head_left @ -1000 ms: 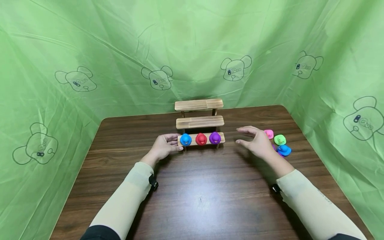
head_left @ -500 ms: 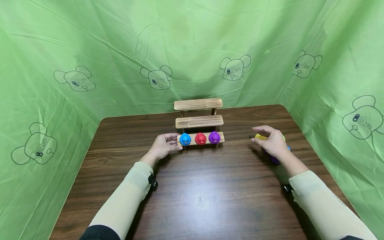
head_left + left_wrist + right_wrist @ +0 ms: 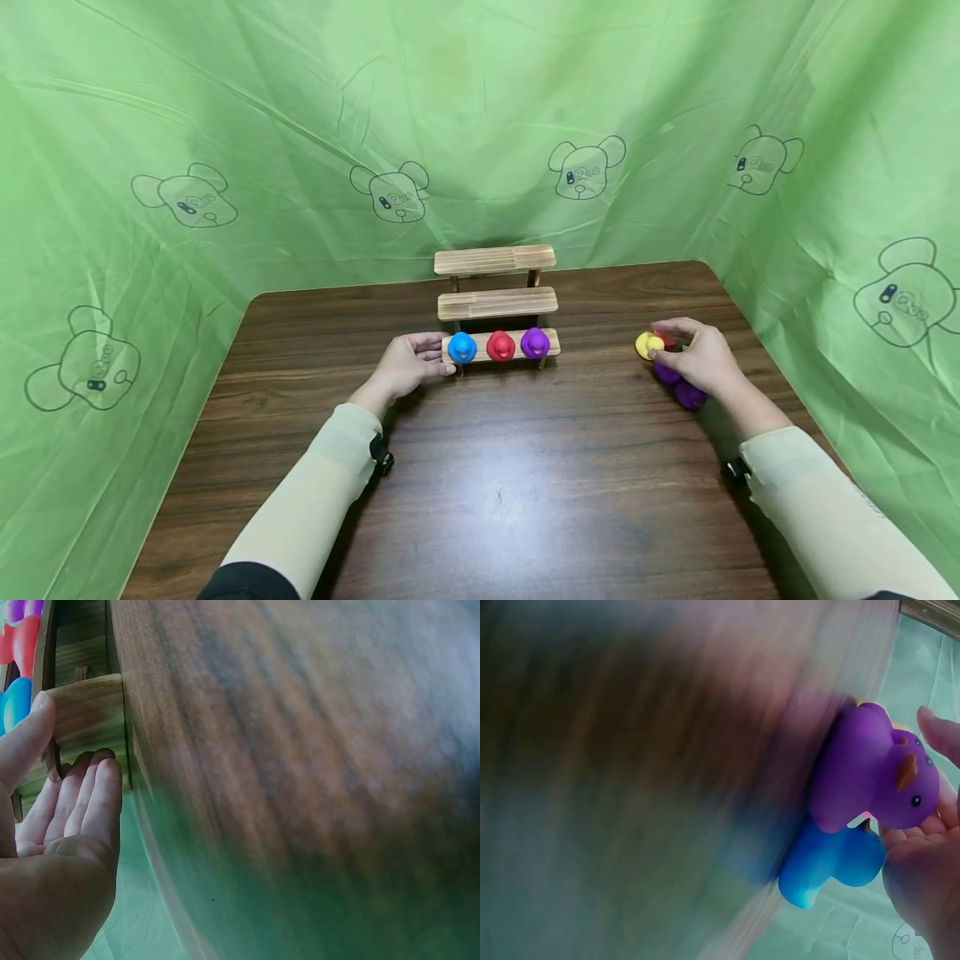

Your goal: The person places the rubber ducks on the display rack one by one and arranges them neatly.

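My left hand [image 3: 400,367] is at the left end of a three-tier wooden display stand [image 3: 497,304]. In the left wrist view, its thumb touches the bottom shelf's edge and the fingers lie by the underside. On that shelf sit a blue rubber duck [image 3: 462,347], a red rubber duck [image 3: 501,345] and a purple rubber duck [image 3: 536,342]. My right hand [image 3: 701,358] reaches over a duck group at the right, thumb and fingers apart around another red duck [image 3: 667,341]. A yellow duck [image 3: 647,345] lies just left of its fingertips.
Two more purple ducks [image 3: 690,395] lie below the right hand. The right wrist view shows a purple duck [image 3: 874,769] beside a blue duck [image 3: 829,859]. Other ducks are hidden by the hand. Green cloth [image 3: 480,125] surrounds the brown wood-grain table [image 3: 450,483].
My right hand has moved rightward from beside the stand to over the ducks, exposing the yellow and red ones and covering the pink, green and blue ones. My left hand has stayed at the stand.
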Available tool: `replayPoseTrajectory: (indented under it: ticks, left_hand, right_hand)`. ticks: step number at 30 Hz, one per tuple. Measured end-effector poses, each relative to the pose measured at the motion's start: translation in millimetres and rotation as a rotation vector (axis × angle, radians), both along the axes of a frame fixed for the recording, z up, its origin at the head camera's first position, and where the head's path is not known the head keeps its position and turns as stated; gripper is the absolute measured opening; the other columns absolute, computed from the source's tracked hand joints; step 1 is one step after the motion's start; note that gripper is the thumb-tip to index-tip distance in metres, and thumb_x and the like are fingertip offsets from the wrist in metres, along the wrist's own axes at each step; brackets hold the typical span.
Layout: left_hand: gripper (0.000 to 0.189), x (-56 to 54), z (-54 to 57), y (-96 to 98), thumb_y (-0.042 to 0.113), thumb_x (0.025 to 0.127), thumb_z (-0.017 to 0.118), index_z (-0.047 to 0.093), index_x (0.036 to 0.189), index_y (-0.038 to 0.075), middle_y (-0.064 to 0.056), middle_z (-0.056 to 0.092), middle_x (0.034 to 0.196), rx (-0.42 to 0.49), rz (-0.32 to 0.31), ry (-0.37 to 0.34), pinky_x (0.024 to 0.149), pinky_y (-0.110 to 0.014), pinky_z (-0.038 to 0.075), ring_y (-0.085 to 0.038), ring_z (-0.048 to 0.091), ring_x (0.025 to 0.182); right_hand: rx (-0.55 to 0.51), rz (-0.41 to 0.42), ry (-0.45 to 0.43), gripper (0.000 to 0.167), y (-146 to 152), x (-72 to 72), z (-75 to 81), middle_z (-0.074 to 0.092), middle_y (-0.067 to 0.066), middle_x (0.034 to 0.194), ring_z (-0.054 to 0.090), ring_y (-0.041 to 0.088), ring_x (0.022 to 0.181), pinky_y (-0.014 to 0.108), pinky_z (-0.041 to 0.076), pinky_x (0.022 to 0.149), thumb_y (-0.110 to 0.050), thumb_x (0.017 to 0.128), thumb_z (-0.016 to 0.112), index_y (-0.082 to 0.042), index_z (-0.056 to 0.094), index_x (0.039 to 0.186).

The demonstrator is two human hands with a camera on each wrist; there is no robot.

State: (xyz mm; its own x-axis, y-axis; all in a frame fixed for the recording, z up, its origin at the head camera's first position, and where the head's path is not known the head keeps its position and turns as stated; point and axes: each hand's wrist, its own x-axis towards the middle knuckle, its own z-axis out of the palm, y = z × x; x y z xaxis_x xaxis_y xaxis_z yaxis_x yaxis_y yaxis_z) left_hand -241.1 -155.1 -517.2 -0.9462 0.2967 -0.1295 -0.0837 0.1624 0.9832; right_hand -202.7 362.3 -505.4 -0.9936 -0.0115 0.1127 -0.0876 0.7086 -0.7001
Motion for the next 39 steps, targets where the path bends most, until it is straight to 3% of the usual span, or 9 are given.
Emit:
replayPoseTrajectory:
  ticks: [7,19,24,33,39]
  left_hand:
    - [0.062,-0.4,-0.4,0.4,-0.011,0.082,0.084,0.061,0.139,-0.008,-0.026,0.066,0.135,0.005,0.010,-0.008,0.091,-0.026,0.060,-0.036,0.066,0.122]
    - [0.062,-1.5,-2.8,-0.1,-0.010,0.083,0.083,0.058,0.140,-0.011,-0.029,0.064,0.136,0.001,-0.009,0.013,0.091,-0.027,0.060,-0.039,0.065,0.123]
    - [0.063,-0.8,-1.6,0.4,-0.011,0.082,0.084,0.059,0.140,-0.010,-0.028,0.065,0.135,0.004,-0.005,0.004,0.090,-0.027,0.061,-0.038,0.066,0.122]
    - [0.062,-1.1,-0.1,0.8,-0.012,0.081,0.085,0.061,0.139,-0.009,-0.025,0.067,0.134,0.011,0.010,-0.011,0.090,-0.028,0.061,-0.035,0.067,0.121]
    - [0.064,-1.3,-1.0,0.5,-0.011,0.081,0.085,0.060,0.139,-0.008,-0.025,0.066,0.135,0.008,0.012,-0.016,0.091,-0.029,0.061,-0.035,0.067,0.121]
  right_hand:
    - [0.043,0.035,0.006,0.053,2.8,-2.7,-3.1,0.074,0.019,0.122,0.069,0.039,0.113,0.030,0.050,0.094,-0.016,0.084,0.091,-0.001,0.071,0.130]
    - [0.104,0.038,0.003,0.051,3.8,-3.1,-6.7,0.073,0.019,0.122,0.071,0.037,0.109,0.045,0.056,0.091,-0.014,0.081,0.093,-0.001,0.073,0.126]
    - [0.108,0.036,0.009,0.048,3.7,-3.8,-8.4,0.073,0.019,0.122,0.072,0.035,0.106,0.038,0.060,0.087,-0.011,0.082,0.091,0.000,0.073,0.125]
    - [0.136,0.015,0.020,0.041,3.3,-4.9,-10.4,0.073,0.017,0.120,0.072,0.035,0.104,0.037,0.058,0.087,-0.017,0.084,0.091,-0.003,0.076,0.120]
    - [0.138,0.002,0.036,0.042,1.0,-2.8,-8.2,0.074,0.020,0.119,0.068,0.041,0.110,0.057,0.053,0.094,-0.018,0.085,0.090,-0.003,0.075,0.122]
